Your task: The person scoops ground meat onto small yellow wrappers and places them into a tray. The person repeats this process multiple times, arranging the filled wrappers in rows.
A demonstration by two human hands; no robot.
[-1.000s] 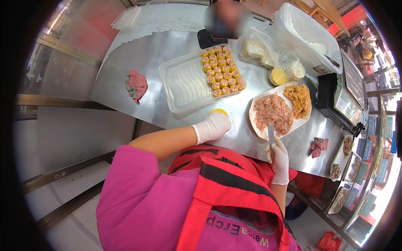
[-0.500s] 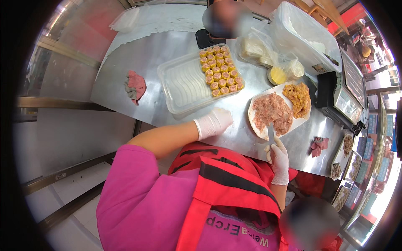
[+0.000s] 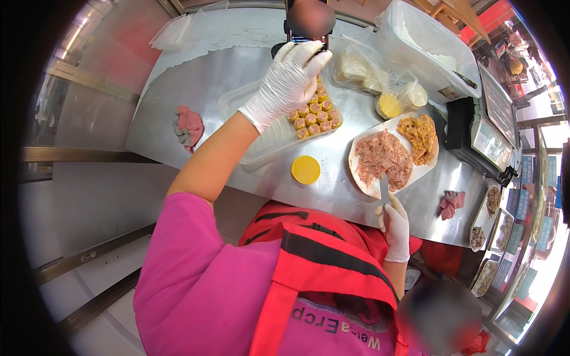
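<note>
My left hand [image 3: 286, 86], in a white glove, reaches up over the clear plastic tray [image 3: 261, 155] with its fingers stretched out and nothing visible in it. Its fingertips come up to the lower part of a phone [image 3: 294, 39] on a stand; contact cannot be made out. Rows of yellow-wrapped siu mai [image 3: 314, 117] fill the tray's right side, partly hidden by the hand. A round yellow wrapper [image 3: 306, 170] lies flat on the table in front of the tray. My gloved right hand [image 3: 394, 228] grips a flat metal spatula [image 3: 384, 188], its tip in the pink minced meat [image 3: 385, 155].
The meat shares a white plate [image 3: 363, 186] with an orange-yellow filling [image 3: 420, 139]. Behind it are bagged wrappers [image 3: 390, 105] and a large clear bin [image 3: 427, 44]. A black scale [image 3: 484, 133] stands at right. Pink cloths [image 3: 452, 204] lie on the metal table [image 3: 228, 77] at both sides.
My left hand has risen from the table's front edge to the phone, uncovering the yellow wrapper. My right hand and the spatula have stayed in place.
</note>
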